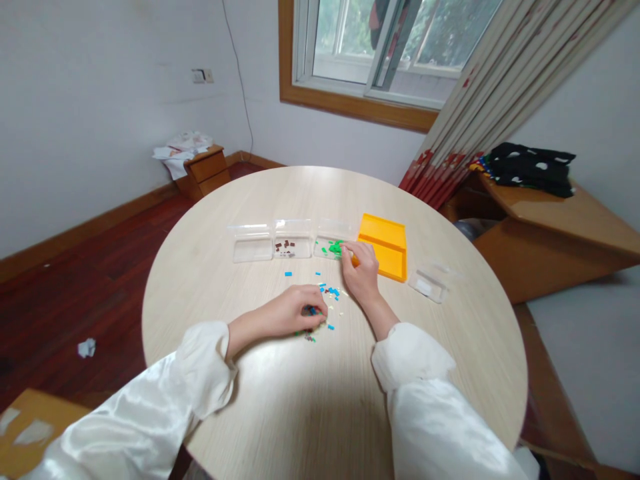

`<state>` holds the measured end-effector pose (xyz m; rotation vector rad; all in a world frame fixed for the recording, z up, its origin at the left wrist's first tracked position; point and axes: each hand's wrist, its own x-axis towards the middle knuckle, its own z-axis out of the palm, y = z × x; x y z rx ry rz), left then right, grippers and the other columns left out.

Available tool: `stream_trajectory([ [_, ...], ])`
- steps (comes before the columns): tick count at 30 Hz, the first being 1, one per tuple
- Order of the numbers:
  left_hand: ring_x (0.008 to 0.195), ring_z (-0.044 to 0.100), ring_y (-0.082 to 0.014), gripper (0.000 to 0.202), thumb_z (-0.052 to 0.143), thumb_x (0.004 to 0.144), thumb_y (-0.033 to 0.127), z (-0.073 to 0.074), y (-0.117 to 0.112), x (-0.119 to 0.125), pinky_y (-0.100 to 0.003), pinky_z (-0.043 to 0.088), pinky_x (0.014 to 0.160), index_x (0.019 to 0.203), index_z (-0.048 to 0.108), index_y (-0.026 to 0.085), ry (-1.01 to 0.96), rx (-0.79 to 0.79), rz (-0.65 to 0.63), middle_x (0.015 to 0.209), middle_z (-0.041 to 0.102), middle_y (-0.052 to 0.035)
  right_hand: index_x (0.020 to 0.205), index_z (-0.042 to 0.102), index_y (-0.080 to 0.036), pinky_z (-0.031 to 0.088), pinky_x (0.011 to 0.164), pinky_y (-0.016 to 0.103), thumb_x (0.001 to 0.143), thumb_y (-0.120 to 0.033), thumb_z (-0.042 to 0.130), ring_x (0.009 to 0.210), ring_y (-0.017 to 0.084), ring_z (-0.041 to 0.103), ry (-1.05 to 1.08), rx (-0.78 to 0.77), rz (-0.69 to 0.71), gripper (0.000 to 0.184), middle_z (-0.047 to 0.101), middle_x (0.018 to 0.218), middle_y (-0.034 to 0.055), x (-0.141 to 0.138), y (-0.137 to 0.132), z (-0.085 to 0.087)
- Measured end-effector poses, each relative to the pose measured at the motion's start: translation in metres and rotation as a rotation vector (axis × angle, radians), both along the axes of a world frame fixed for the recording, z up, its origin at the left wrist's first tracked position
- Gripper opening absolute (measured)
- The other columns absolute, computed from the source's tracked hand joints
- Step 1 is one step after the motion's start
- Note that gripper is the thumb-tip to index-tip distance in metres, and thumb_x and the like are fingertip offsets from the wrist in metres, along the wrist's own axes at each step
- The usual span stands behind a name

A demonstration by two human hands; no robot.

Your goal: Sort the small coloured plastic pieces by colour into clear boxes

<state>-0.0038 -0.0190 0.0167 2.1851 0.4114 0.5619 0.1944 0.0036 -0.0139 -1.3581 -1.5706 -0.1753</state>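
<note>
My left hand (295, 312) rests on the round wooden table (280, 400), fingers curled over a scatter of small blue and green bricks (330, 292). My right hand (361, 267) reaches to the clear box holding green bricks (331, 248), its fingers pinched at the box's right edge; what they hold is too small to make out. To the left stand a clear box with brown bricks (291, 245) and an empty-looking clear box (251, 243). An orange tray (385, 245) lies just right of my right hand.
Another clear box (429, 283) sits at the table's right. A single blue brick (288, 273) lies apart. A wooden bedside cabinet (206, 170) stands by the far wall, a low wooden bench with dark cloth (533, 167) at the right, curtains beside the window.
</note>
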Motion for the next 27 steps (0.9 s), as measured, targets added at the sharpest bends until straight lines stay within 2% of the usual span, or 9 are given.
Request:
stream_trajectory([
  [3,0.064,0.051,-0.0105,0.011,0.061,0.074,0.021,0.001,0.014,-0.006,-0.023,0.04,0.062,0.072,0.067,0.013,-0.071,-0.196,0.177,0.071,0.06,-0.0027,0.083,0.063,-0.02,0.045,0.077,0.038,0.089,-0.025,0.047,0.083,0.02,0.058,0.007,0.014,0.1,0.018,0.067,0.083,0.0063,-0.013,-0.021,0.005],
  [8,0.059,0.051,-0.0093,0.011,0.072,0.062,0.021,-0.002,0.033,-0.011,-0.023,0.041,0.061,0.065,0.066,0.012,-0.295,-0.614,0.448,0.063,0.059,-0.0005,0.081,0.061,-0.021,0.045,0.075,0.037,0.081,-0.014,0.053,0.082,0.019,0.056,-0.037,-0.057,0.417,0.01,0.063,0.082,0.0057,-0.037,-0.069,0.015],
  [11,0.056,0.052,-0.0078,0.016,0.076,0.059,0.02,-0.001,0.037,-0.013,-0.022,0.043,0.06,0.068,0.065,0.011,-0.433,-0.9,0.502,0.061,0.058,0.0011,0.078,0.059,-0.021,0.045,0.076,0.036,0.077,-0.01,0.053,0.084,0.018,0.055,-0.089,-0.183,0.573,0.012,0.061,0.084,0.0055,-0.044,-0.094,0.022],
  [15,0.06,0.056,-0.0071,0.019,0.078,0.059,0.015,0.002,0.037,-0.014,-0.021,0.048,0.067,0.069,0.062,0.013,-0.526,-1.194,0.477,0.065,0.06,0.0022,0.078,0.059,-0.02,0.042,0.074,0.034,0.077,-0.012,0.055,0.08,0.017,0.052,-0.201,-0.353,0.632,0.009,0.059,0.078,0.0038,-0.041,-0.112,0.023],
  [20,0.064,0.058,-0.0063,0.013,0.072,0.069,0.009,0.003,0.036,-0.014,-0.019,0.05,0.074,0.07,0.06,0.014,-0.497,-1.316,0.498,0.067,0.061,0.0023,0.079,0.058,-0.019,0.039,0.073,0.033,0.081,-0.02,0.058,0.078,0.017,0.052,-0.294,-0.469,0.599,0.002,0.062,0.077,0.0041,-0.032,-0.114,0.016],
  [27,0.065,0.062,-0.0081,0.009,0.066,0.075,0.007,0.002,0.035,-0.014,-0.022,0.052,0.075,0.07,0.06,0.012,-0.413,-1.275,0.46,0.069,0.064,-0.001,0.079,0.059,-0.019,0.038,0.071,0.031,0.085,-0.018,0.054,0.076,0.017,0.052,-0.321,-0.454,0.58,0.008,0.063,0.076,0.0043,-0.033,-0.11,0.012],
])
